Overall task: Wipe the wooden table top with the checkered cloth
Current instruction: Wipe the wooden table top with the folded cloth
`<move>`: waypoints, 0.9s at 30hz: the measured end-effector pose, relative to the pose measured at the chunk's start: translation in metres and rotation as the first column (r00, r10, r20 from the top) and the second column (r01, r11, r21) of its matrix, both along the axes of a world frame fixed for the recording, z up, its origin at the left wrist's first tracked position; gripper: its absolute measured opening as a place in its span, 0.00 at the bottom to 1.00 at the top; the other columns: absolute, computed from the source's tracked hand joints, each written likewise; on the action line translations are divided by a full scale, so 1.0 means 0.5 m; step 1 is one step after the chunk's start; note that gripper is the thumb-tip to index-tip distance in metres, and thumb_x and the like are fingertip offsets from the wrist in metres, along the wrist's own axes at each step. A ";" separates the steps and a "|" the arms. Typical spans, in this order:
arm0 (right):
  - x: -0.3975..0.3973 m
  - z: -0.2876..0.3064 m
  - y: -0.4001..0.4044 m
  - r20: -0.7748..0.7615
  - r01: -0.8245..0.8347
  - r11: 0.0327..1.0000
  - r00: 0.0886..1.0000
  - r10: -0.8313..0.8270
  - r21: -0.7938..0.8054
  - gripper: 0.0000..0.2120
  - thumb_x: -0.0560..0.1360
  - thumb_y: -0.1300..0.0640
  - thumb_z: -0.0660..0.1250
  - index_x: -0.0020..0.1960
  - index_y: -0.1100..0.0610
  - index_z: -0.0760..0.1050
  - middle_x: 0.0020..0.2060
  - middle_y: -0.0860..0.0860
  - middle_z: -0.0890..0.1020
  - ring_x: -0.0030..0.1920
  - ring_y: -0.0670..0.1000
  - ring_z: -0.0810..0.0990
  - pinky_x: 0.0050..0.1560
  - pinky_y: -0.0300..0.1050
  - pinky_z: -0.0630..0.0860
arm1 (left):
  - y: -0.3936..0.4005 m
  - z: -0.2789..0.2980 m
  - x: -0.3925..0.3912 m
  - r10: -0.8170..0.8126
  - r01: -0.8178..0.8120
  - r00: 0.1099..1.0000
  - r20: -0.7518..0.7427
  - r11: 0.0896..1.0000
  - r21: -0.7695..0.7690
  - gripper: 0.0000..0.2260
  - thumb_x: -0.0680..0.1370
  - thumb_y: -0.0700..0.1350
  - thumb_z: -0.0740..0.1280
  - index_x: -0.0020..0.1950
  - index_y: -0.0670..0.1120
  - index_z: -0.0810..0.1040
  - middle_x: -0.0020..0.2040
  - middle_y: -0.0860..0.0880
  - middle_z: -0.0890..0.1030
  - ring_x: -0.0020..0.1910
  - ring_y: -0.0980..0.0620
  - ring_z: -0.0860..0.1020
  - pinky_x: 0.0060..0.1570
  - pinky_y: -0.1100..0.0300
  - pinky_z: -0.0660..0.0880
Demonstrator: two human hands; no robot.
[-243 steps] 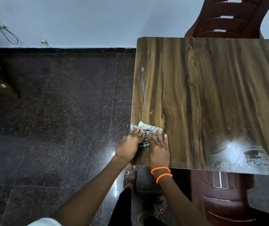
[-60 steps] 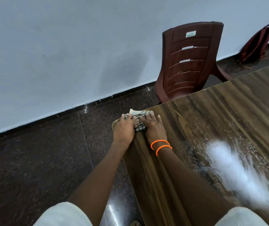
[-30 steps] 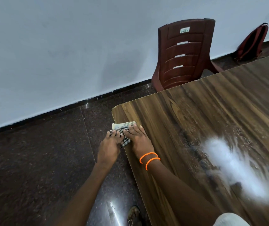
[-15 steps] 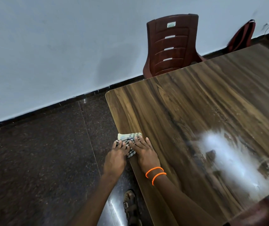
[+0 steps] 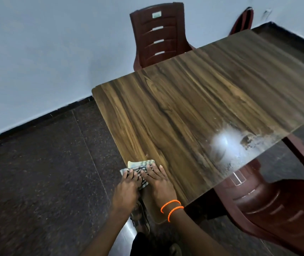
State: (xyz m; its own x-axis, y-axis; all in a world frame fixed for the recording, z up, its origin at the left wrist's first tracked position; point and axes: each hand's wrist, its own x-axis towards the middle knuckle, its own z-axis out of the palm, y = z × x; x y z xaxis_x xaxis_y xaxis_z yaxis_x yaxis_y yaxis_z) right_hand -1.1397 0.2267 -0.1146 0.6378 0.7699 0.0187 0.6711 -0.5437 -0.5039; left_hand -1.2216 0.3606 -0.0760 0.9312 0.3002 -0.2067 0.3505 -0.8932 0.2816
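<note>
Folded checkered cloth (image 5: 139,169) slid nearer along glossy woodgrain table (image 5: 193,111) edge (left hand (image 5: 127,189), right hand (image 5: 159,183) flat, pressing).

Cloth (image 5: 139,169) on table's (image 5: 193,108) left edge

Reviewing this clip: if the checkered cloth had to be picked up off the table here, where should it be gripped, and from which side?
Probably the corner of the checkered cloth overhanging the table edge, from the floor side: fingers can close above and below it. The rest lies flat under the left hand and right hand.
</note>
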 end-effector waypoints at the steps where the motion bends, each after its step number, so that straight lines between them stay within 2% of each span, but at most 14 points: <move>1: -0.012 0.000 -0.024 0.009 0.002 1.000 1.000 -0.002 0.008 0.28 0.75 0.64 0.61 0.73 0.47 0.67 0.74 0.49 0.67 0.77 0.50 0.56 0.79 0.50 0.45 | -0.022 0.006 -0.007 -0.024 0.025 1.000 -0.013 1.000 0.008 0.19 0.80 0.42 0.63 0.71 0.52 0.73 0.73 0.51 0.70 0.77 0.49 0.61 0.65 0.60 0.73; 3: -0.031 0.003 -0.069 0.024 0.003 1.000 1.000 -0.003 0.019 0.28 0.74 0.64 0.64 0.71 0.47 0.69 0.73 0.49 0.69 0.76 0.51 0.60 0.77 0.49 0.46 | -0.065 0.021 -0.019 -0.086 0.087 0.996 -0.021 0.995 0.044 0.19 0.68 0.42 0.77 0.58 0.51 0.83 0.60 0.51 0.82 0.66 0.49 0.77 0.51 0.63 0.79; 4: -0.040 0.005 -0.092 0.034 0.002 1.000 0.999 -0.003 0.018 0.28 0.72 0.64 0.66 0.71 0.47 0.70 0.72 0.49 0.71 0.75 0.52 0.62 0.76 0.49 0.48 | -0.087 0.022 -0.025 -0.100 0.102 0.995 -0.028 0.994 0.051 0.20 0.62 0.42 0.81 0.52 0.51 0.86 0.54 0.51 0.85 0.60 0.50 0.81 0.45 0.64 0.81; 6: -0.050 0.007 -0.139 0.047 -0.005 1.000 0.999 0.004 0.020 0.28 0.71 0.62 0.70 0.69 0.47 0.71 0.70 0.49 0.74 0.74 0.52 0.66 0.75 0.49 0.51 | -0.129 0.017 -0.036 -0.108 0.111 0.992 -0.056 0.993 0.034 0.20 0.60 0.43 0.82 0.50 0.51 0.86 0.52 0.51 0.85 0.57 0.50 0.82 0.41 0.63 0.81; 8: -0.051 0.011 -0.191 0.032 0.000 1.000 1.000 -0.001 0.030 0.27 0.71 0.59 0.72 0.68 0.47 0.72 0.69 0.49 0.75 0.73 0.52 0.68 0.74 0.50 0.54 | -0.169 0.009 -0.037 -0.170 0.172 0.984 -0.062 0.985 0.026 0.21 0.57 0.45 0.83 0.49 0.50 0.86 0.49 0.50 0.85 0.54 0.49 0.83 0.43 0.62 0.82; 11: -0.032 0.016 -0.256 0.057 0.034 0.999 0.998 -0.036 0.029 0.24 0.72 0.58 0.71 0.67 0.48 0.75 0.67 0.50 0.76 0.71 0.53 0.70 0.72 0.52 0.58 | -0.225 0.002 -0.016 -0.243 0.246 0.968 -0.070 0.969 0.033 0.20 0.59 0.45 0.82 0.50 0.49 0.86 0.48 0.50 0.86 0.52 0.47 0.83 0.54 0.56 0.81; 15: 0.021 0.022 -0.319 0.066 0.186 0.982 0.980 -0.188 0.034 0.22 0.73 0.59 0.71 0.66 0.49 0.75 0.67 0.51 0.76 0.71 0.54 0.70 0.72 0.52 0.56 | -0.287 -0.012 0.062 -0.316 0.317 0.948 -0.030 0.946 0.071 0.14 0.69 0.41 0.73 0.55 0.47 0.85 0.53 0.48 0.85 0.58 0.46 0.81 0.63 0.52 0.76; 18: 0.078 0.019 -0.353 0.041 0.335 0.942 0.941 -0.335 0.016 0.24 0.72 0.63 0.71 0.67 0.50 0.75 0.69 0.51 0.74 0.72 0.54 0.68 0.74 0.50 0.52 | -0.322 -0.013 0.154 -0.402 0.401 0.915 0.029 0.915 0.037 0.16 0.73 0.41 0.60 0.52 0.46 0.86 0.53 0.47 0.86 0.58 0.47 0.82 0.62 0.53 0.77; 19: 0.098 0.016 -0.363 0.020 0.378 0.926 0.925 -0.378 0.006 0.23 0.73 0.63 0.70 0.67 0.50 0.75 0.70 0.50 0.73 0.73 0.54 0.66 0.75 0.51 0.52 | -0.332 -0.006 0.188 -0.424 0.423 0.905 0.033 0.906 0.021 0.16 0.73 0.41 0.59 0.51 0.46 0.86 0.52 0.47 0.86 0.56 0.48 0.83 0.61 0.54 0.78; 22: 0.153 0.006 -0.385 -0.048 0.485 0.875 0.874 -0.484 -0.002 0.22 0.74 0.57 0.68 0.68 0.51 0.74 0.71 0.50 0.70 0.74 0.55 0.64 0.76 0.50 0.50 | -0.352 0.007 0.278 -0.448 0.449 0.891 0.067 0.894 0.013 0.09 0.68 0.44 0.74 0.47 0.48 0.87 0.50 0.48 0.87 0.54 0.51 0.84 0.54 0.60 0.80; 23: 0.170 0.005 -0.387 -0.070 0.522 0.853 0.850 -0.521 -0.004 0.23 0.73 0.53 0.67 0.68 0.51 0.74 0.71 0.50 0.70 0.75 0.54 0.63 0.77 0.50 0.49 | -0.354 0.009 0.304 -0.431 0.431 0.901 0.049 0.902 -0.003 0.10 0.69 0.45 0.75 0.50 0.48 0.87 0.53 0.47 0.86 0.57 0.51 0.83 0.55 0.61 0.79; 25: 0.198 0.006 -0.383 -0.099 0.580 0.815 0.810 -0.577 -0.005 0.25 0.72 0.46 0.62 0.67 0.50 0.75 0.70 0.49 0.70 0.75 0.52 0.61 0.76 0.51 0.49 | -0.356 -0.005 0.345 -0.438 0.439 0.899 0.017 0.899 -0.015 0.13 0.78 0.45 0.67 0.62 0.46 0.81 0.65 0.45 0.79 0.68 0.47 0.74 0.63 0.58 0.74; 27: 0.217 0.005 -0.380 -0.114 0.623 0.782 0.777 -0.620 -0.003 0.23 0.73 0.49 0.59 0.66 0.50 0.76 0.70 0.48 0.70 0.74 0.51 0.62 0.77 0.53 0.52 | -0.358 -0.017 0.375 -0.455 0.455 0.890 0.015 0.890 -0.030 0.16 0.82 0.43 0.58 0.69 0.43 0.73 0.71 0.44 0.73 0.73 0.44 0.67 0.66 0.55 0.71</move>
